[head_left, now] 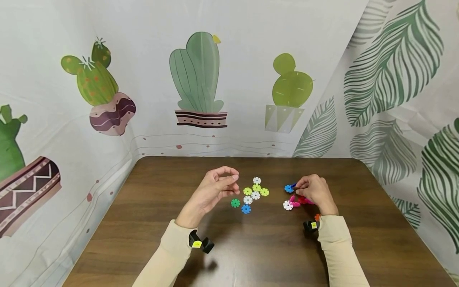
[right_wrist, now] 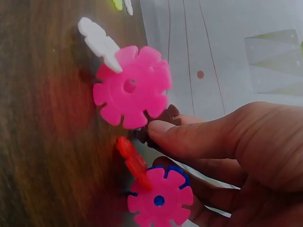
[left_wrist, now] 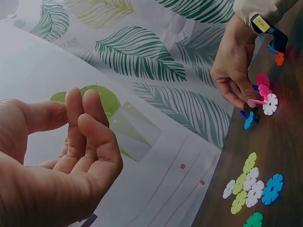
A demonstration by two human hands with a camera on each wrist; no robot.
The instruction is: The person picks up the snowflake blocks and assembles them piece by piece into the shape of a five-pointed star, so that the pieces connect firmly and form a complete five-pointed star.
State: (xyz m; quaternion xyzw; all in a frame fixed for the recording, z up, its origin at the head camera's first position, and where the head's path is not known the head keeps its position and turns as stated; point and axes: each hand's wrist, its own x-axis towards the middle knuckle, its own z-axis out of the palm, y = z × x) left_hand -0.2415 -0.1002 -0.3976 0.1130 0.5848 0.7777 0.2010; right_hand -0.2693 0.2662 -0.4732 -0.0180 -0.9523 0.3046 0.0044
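My left hand (head_left: 215, 189) hovers above the table, left of a loose group of flat notched discs, its fingers loosely bent and holding nothing. With thumb and fingers my right hand (head_left: 316, 193) pinches a dark brown notched disc (right_wrist: 166, 118), partly hidden by the thumb. A blue disc (head_left: 289, 188) is just left of those fingertips. Below the hand are linked discs: a white disc (head_left: 288, 205) joins a pink disc (right_wrist: 132, 87). Farther along, a red disc (right_wrist: 135, 163) is slotted into another pink disc (right_wrist: 160, 198) with a dark blue one behind it.
Between the hands lie several yellow-green discs (head_left: 256, 187) and white discs (head_left: 248, 200), plus a green disc (head_left: 235, 203) and a blue disc (head_left: 246, 209). An orange disc (head_left: 317, 217) is by the right wrist. A printed cloth (head_left: 244, 79) hangs behind the wooden table (head_left: 258, 255).
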